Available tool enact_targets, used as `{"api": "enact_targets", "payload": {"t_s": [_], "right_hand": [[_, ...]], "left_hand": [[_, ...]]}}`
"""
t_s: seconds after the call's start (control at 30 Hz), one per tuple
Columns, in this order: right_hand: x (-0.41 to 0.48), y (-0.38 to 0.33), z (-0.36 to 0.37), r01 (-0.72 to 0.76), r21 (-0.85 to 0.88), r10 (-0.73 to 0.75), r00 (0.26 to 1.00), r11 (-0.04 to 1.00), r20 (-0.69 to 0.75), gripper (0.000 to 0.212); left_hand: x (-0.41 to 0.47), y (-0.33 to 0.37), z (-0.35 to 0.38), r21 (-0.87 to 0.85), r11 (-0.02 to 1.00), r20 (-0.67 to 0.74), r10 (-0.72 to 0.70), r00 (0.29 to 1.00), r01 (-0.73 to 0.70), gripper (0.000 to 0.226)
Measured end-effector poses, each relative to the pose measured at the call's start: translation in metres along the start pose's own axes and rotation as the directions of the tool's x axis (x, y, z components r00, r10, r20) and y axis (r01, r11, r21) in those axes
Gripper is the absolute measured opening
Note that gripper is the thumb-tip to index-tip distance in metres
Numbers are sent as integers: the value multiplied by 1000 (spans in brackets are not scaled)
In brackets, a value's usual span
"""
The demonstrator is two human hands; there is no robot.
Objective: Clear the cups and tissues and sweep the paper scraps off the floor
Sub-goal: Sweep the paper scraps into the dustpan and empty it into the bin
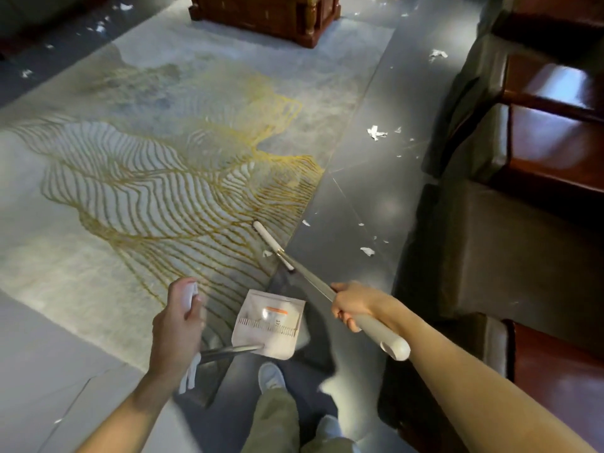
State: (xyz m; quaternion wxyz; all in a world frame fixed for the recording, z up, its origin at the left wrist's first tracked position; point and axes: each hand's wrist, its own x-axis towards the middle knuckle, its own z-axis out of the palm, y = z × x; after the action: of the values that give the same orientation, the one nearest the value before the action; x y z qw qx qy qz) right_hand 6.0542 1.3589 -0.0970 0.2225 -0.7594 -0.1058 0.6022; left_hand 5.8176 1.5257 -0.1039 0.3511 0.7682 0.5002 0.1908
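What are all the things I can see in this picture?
broom: one, white head, metal pole, head at the rug's edge
dustpan: one, white, orange label, ahead of the feet
paper scraps: many, white, mostly on the floor tiles
rug: one, grey with gold lines, left and centre
floor tiles: dark grey, right of the rug
wooden furniture: red-brown, top centre
legs: two, olive trousers, pale shoes, bottom centre
left hand: grips the dustpan's handle
right hand: grips the broom's handle

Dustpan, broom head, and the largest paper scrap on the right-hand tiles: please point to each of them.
dustpan [268, 323], head view, on the toothed strip across its white tray.
broom head [266, 237], head view, on the white bar, above the handle joint.
paper scrap [376, 132], head view, on its crumpled middle.
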Motion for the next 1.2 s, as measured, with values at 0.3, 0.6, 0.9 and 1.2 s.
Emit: {"api": "enact_targets", "payload": {"t_s": [0.3,0.6,0.9,1.2], "right_hand": [[82,-96,-10,35,-268,-63,993,963,-95,40],[125,-143,16,-1,-388,28,997,922,65,33],[89,-156,-41,-163,-199,220,924,966,314,67],[70,-149,-132,-125,-39,129,981,991,145,54]], "left_hand": [[122,-12,-18,26,999,16,-35,999,34,20],[223,-11,16,98,995,78,-33,996,25,24],[239,-2,10,92,994,63,-72,995,66,21],[225,54,33,83,996,161,0,987,-13,18]]}}
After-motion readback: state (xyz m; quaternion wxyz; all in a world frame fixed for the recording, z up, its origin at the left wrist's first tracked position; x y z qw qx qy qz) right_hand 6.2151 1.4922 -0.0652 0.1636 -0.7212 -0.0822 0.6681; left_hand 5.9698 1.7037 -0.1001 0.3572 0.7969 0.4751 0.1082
